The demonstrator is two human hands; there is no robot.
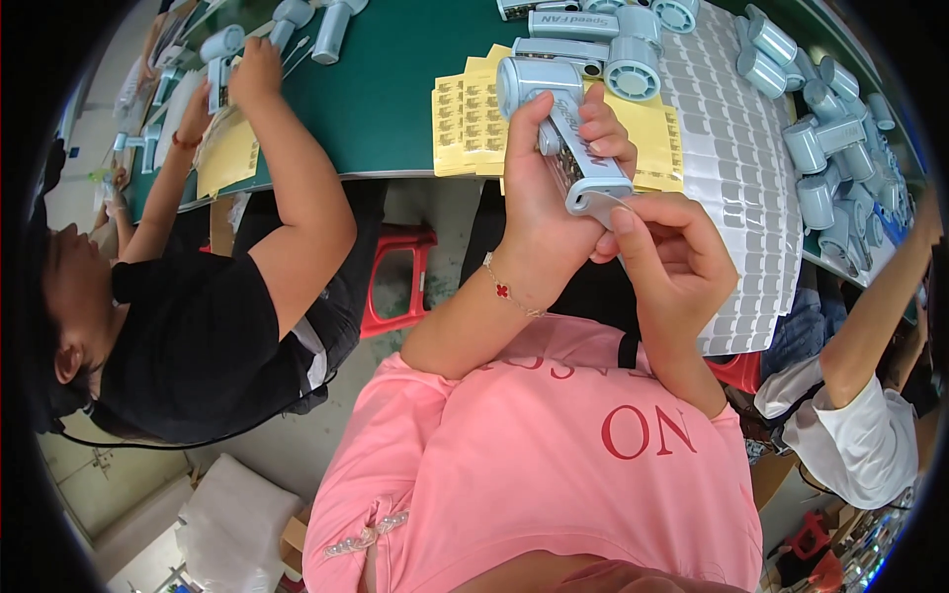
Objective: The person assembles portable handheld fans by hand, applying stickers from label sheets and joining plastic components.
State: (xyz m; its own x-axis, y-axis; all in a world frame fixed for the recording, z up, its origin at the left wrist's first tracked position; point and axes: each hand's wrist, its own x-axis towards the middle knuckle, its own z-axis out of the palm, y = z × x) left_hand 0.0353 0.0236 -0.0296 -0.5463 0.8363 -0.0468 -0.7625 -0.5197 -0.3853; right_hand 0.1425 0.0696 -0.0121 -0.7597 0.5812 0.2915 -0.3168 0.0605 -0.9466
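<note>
A light-blue handheld fan (542, 81) lies across my left palm, its round head up and its handle slanting down to the right. My left hand (549, 222) is closed round it, thumb on one side and fingers on the other. Along the handle runs an opening in which inner parts show. At the handle's end, a small grey label (600, 206) is pinched between the thumb and fingers of my right hand (682, 257). The label lies against the handle end; how much of it is stuck down I cannot tell.
Yellow sticker sheets (460, 124) and a large sheet of grey labels (712, 128) lie on the green table (395, 109). Several fans (633, 64) lie beyond my hands; more are heaped in a pile (840, 148) at right. Co-workers sit on both sides, near a red stool (400, 277).
</note>
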